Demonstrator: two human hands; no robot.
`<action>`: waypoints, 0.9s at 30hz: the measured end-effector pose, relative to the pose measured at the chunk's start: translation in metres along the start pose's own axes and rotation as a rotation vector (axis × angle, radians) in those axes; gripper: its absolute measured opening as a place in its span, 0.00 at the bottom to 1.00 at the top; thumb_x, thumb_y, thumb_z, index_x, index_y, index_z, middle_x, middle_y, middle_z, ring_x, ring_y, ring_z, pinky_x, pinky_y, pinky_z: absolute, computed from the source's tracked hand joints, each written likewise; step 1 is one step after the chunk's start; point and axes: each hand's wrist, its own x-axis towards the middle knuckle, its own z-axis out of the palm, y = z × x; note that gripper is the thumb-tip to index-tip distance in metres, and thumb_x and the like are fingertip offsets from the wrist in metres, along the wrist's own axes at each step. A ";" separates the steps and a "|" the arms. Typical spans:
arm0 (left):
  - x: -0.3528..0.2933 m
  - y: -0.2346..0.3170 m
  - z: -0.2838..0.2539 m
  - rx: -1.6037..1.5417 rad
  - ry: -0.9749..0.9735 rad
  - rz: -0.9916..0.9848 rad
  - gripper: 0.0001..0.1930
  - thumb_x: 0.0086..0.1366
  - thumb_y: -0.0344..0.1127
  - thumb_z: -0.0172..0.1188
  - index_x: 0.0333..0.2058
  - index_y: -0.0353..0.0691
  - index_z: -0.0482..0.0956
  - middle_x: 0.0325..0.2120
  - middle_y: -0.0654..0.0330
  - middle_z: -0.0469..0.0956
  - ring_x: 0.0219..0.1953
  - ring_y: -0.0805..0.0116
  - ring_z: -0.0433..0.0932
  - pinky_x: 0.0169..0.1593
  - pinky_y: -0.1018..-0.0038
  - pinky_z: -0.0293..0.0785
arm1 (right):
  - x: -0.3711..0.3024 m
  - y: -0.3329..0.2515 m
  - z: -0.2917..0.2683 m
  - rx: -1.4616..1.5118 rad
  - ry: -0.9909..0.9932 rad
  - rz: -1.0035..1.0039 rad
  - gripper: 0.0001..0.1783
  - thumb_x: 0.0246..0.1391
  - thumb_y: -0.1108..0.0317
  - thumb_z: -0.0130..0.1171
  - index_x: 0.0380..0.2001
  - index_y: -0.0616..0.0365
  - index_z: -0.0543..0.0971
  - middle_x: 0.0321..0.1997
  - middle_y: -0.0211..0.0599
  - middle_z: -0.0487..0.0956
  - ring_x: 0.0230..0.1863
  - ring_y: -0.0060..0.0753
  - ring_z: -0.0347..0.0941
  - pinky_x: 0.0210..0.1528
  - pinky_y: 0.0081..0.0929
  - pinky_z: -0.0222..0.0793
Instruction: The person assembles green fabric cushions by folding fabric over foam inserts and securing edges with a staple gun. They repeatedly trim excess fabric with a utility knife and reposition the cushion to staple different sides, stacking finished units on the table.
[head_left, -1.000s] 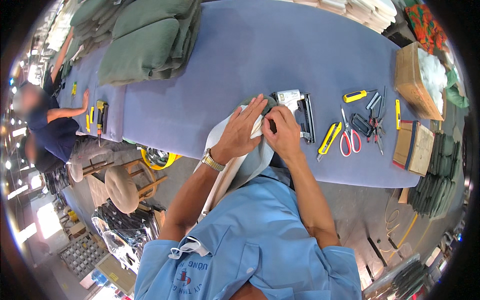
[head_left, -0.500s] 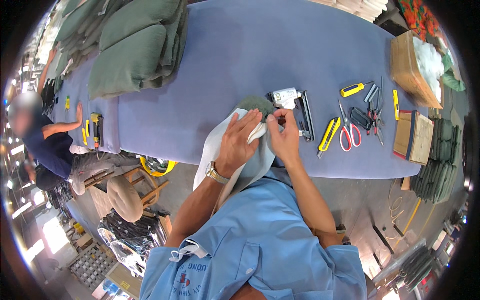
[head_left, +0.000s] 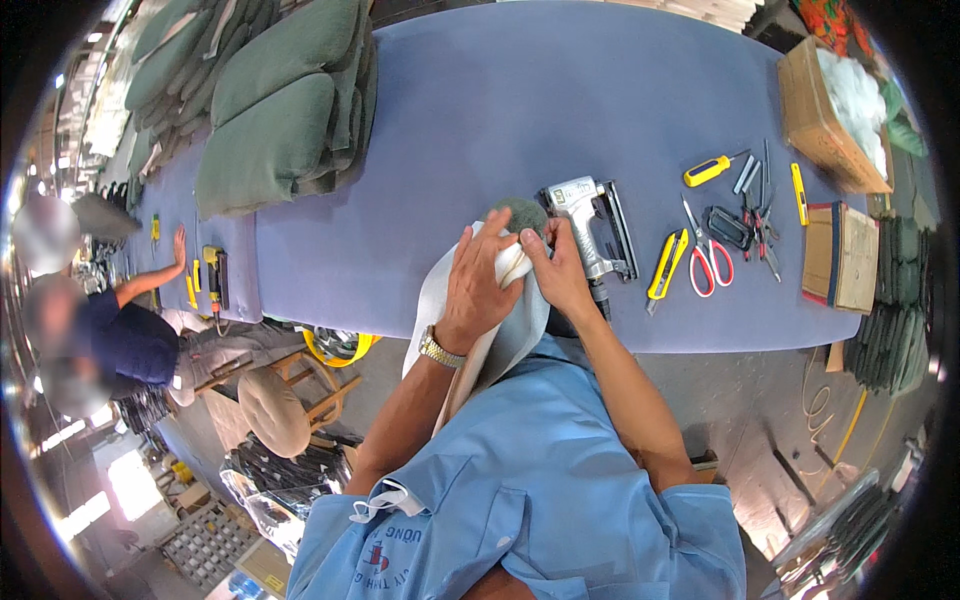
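Against the table's front edge I have a pale fabric piece (head_left: 517,327), its underside whitish, with a dark green padded end (head_left: 528,214) at the top. My left hand (head_left: 482,282), a metal watch at its wrist, lies over it with fingers stretched and slightly apart. Opposite, my right hand (head_left: 558,266) pinches the folded edge beside the green end, thumb on top. Between the hands a white rolled fold (head_left: 514,264) shows. Just right of my right hand lies a silver-and-black staple gun (head_left: 578,212); its hose end runs behind my right wrist.
Right on the blue-covered table (head_left: 440,130) lie a yellow utility knife (head_left: 668,265), scissors (head_left: 706,262), a screwdriver (head_left: 708,171) and pliers (head_left: 768,246). Boxes (head_left: 832,120) stand at the right edge. Green cushions (head_left: 275,130) are stacked far left. Another person (head_left: 130,335) reaches onto the table.
My left fingers have lifted and spread a little over the fold. My right hand keeps its pinch near the green end. The whole view has shifted slightly.
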 end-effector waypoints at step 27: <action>0.008 0.006 -0.004 0.018 -0.084 0.030 0.38 0.53 0.17 0.61 0.66 0.34 0.68 0.65 0.43 0.71 0.69 0.50 0.68 0.72 0.54 0.63 | 0.029 0.058 -0.049 -0.758 0.130 0.009 0.38 0.49 0.74 0.67 0.64 0.53 0.65 0.54 0.54 0.74 0.55 0.62 0.73 0.55 0.52 0.74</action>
